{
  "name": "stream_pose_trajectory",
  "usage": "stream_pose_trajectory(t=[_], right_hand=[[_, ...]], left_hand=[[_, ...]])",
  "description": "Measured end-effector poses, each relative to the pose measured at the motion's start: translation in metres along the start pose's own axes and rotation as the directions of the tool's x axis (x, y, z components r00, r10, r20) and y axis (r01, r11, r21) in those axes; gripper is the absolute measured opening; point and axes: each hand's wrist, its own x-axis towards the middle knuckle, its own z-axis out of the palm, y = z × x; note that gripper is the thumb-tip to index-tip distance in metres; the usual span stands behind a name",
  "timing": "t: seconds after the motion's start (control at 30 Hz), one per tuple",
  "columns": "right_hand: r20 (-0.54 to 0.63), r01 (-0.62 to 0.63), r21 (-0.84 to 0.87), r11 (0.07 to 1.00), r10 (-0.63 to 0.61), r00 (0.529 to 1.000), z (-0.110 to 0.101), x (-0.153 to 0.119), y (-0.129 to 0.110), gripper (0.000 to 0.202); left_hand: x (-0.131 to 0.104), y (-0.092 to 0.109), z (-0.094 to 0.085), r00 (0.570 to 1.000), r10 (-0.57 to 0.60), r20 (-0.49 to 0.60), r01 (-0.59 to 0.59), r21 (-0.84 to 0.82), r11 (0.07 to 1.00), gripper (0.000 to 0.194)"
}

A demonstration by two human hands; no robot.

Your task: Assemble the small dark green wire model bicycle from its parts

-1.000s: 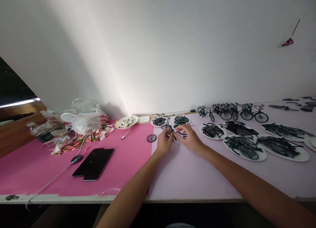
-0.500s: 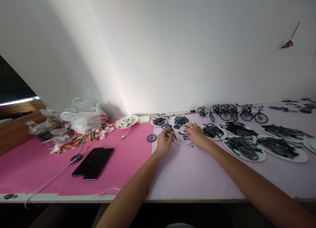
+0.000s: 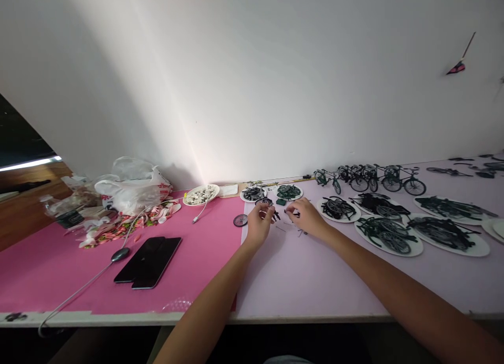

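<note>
My left hand (image 3: 258,222) is closed around a partly built model bicycle (image 3: 276,215), whose dark frame pieces stick out past the fingers. Just to its right, my right hand (image 3: 307,218) pinches a small dark part (image 3: 296,215) between thumb and fingertips; its exact kind is too small to make out. A gap separates the two hands. Thin metal pins (image 3: 280,228) lie on the pale tabletop under them. Left of my left hand rests a loose toy bicycle wheel (image 3: 240,220). Behind the hands sits a small dark green piece (image 3: 281,201).
Plates of black parts (image 3: 323,215) and green parts (image 3: 418,251) spread to the right. Finished model bicycles (image 3: 401,180) stand along the wall. On the pink mat (image 3: 205,264) lie two phones (image 3: 157,261), a cable (image 3: 94,274) and artificial petals (image 3: 118,230) beside a plastic bag (image 3: 134,188).
My right hand has moved left, closer to my left hand, and a small dark part is now off the table in its fingers. My left hand has barely moved.
</note>
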Motion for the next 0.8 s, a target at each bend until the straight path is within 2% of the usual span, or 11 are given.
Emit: stream_pose_trajectory(t=[0.13, 0.33, 0.53, 0.8], right_hand=[[0.043, -0.056, 0.093, 0.994, 0.053, 0.998, 0.002, -0.005, -0.021, 0.016], [0.039, -0.239, 0.135, 0.962, 0.236, 0.971, 0.004, -0.01, -0.047, 0.028], [0.062, -0.26, 0.188, 0.947, 0.253, 0.966, -0.002, -0.009, -0.059, 0.031], [0.103, -0.268, 0.243, 0.932, 0.25, 0.963, 0.005, -0.01, -0.057, 0.035]], left_hand=[[0.002, 0.001, 0.0, 0.999, 0.023, -0.026, -0.025, -0.051, 0.998, 0.039], [-0.001, 0.005, 0.004, 1.0, 0.021, -0.018, -0.023, -0.108, 0.994, 0.04], [-0.001, 0.004, 0.005, 1.0, 0.009, 0.003, -0.009, -0.157, 0.988, 0.046], [-0.002, 0.007, 0.007, 1.0, 0.001, 0.007, 0.001, -0.227, 0.974, 0.049]])
